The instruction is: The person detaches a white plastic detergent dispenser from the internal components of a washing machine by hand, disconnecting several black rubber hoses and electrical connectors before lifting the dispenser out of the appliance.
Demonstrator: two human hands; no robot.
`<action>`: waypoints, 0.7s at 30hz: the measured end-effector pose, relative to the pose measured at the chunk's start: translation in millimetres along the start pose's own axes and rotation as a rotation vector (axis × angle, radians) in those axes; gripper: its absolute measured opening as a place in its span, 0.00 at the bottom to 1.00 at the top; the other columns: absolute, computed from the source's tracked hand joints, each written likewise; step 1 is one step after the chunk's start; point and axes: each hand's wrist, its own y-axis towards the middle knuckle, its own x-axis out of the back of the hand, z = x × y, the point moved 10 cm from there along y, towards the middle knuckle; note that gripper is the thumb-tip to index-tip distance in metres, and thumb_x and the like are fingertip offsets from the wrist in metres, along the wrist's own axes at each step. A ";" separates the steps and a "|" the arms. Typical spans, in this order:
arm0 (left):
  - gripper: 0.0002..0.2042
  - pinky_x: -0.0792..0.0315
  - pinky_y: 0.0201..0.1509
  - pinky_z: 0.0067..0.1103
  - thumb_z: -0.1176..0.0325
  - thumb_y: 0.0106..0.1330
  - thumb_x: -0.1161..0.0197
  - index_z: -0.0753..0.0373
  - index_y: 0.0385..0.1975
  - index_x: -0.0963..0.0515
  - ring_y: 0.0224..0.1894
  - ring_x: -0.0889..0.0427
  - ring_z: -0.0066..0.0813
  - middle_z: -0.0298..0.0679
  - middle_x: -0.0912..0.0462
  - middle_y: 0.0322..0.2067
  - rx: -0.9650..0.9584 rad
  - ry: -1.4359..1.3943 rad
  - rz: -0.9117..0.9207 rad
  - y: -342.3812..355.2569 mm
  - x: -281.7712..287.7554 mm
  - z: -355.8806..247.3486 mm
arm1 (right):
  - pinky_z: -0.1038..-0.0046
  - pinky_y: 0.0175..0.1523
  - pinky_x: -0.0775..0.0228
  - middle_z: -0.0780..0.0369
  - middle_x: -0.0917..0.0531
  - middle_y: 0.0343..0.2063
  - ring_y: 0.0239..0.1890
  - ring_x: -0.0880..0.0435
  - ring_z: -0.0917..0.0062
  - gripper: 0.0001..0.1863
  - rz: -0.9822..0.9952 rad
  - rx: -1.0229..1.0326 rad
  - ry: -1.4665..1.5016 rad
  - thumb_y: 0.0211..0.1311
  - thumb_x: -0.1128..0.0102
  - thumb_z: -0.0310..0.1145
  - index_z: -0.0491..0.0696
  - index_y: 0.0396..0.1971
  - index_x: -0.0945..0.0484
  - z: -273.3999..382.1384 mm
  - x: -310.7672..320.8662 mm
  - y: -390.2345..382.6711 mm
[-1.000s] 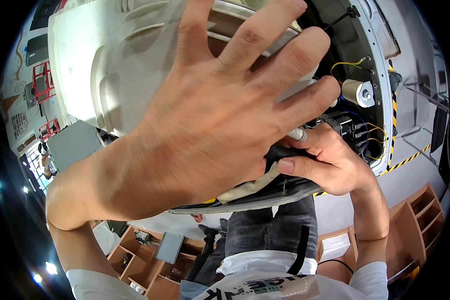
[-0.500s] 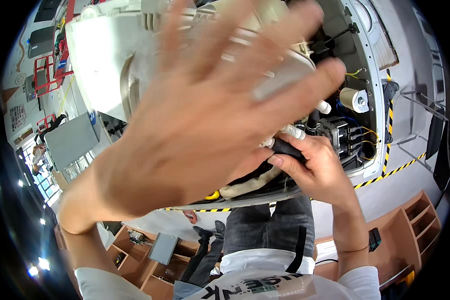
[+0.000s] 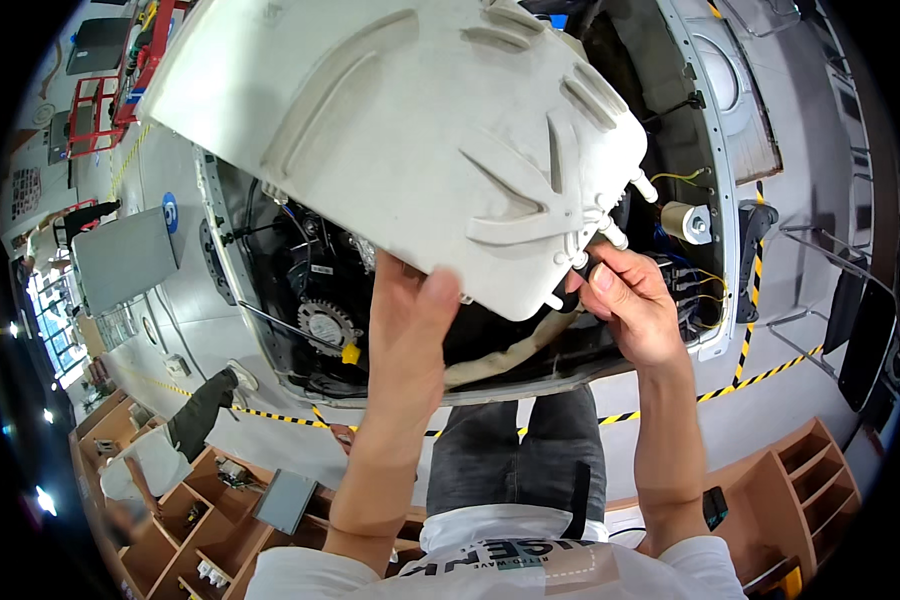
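Observation:
A white moulded plastic panel (image 3: pixel 400 150) with ridges and short spouts lies over an open metal housing (image 3: pixel 715 260). My left hand (image 3: pixel 410 320) is closed on the panel's lower left edge, fingers underneath and thumb near the edge. My right hand (image 3: pixel 635 305) is closed beside the spouts at the panel's lower right corner, pinching what appears to be a black hose, partly hidden by the fingers. Inside the housing show a toothed metal wheel (image 3: pixel 313 325), a pale padded strip (image 3: pixel 505 355), a cream cylinder (image 3: pixel 684 222) and yellow wires (image 3: pixel 712 280).
Wooden compartment boxes (image 3: pixel 805 500) stand along the bottom. A grey panel (image 3: pixel 120 260) and red frames (image 3: pixel 95 115) are at left. A metal stand with a black pad (image 3: pixel 863 340) is at right. Another person (image 3: pixel 170 445) is at lower left. Striped tape (image 3: pixel 750 340) marks the floor.
My left hand has swung from spread over the top down to the panel's lower edge and closed there, uncovering the panel. The panel sits further right. My right hand stays by the spouts.

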 end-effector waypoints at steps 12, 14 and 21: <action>0.20 0.24 0.55 0.29 0.62 0.68 0.36 0.69 0.54 0.25 0.52 0.19 0.32 0.43 0.19 0.50 0.055 -0.278 -0.123 56.8 -23.4 17.9 | 0.76 0.26 0.39 0.69 0.28 0.17 0.21 0.33 0.85 0.20 -0.091 0.040 -0.272 0.75 0.49 0.42 0.41 0.28 0.27 7.0 -7.5 9.2; 0.21 0.24 0.55 0.29 0.61 0.69 0.36 0.70 0.55 0.25 0.52 0.19 0.33 0.43 0.19 0.50 0.022 -0.245 -0.021 65.2 -32.0 12.1 | 0.75 0.27 0.38 0.66 0.28 0.17 0.21 0.32 0.83 0.22 -0.105 0.011 -0.286 0.76 0.49 0.44 0.41 0.28 0.27 8.1 -6.5 10.0; 0.25 0.20 0.53 0.31 0.68 0.66 0.32 0.70 0.59 0.31 0.51 0.17 0.35 0.46 0.20 0.51 0.002 -0.280 0.037 79.5 -60.4 2.0 | 0.61 0.28 0.36 0.50 0.24 0.16 0.19 0.28 0.53 0.20 -0.397 0.199 -0.542 0.74 0.47 0.40 0.38 0.26 0.30 24.8 0.5 -6.7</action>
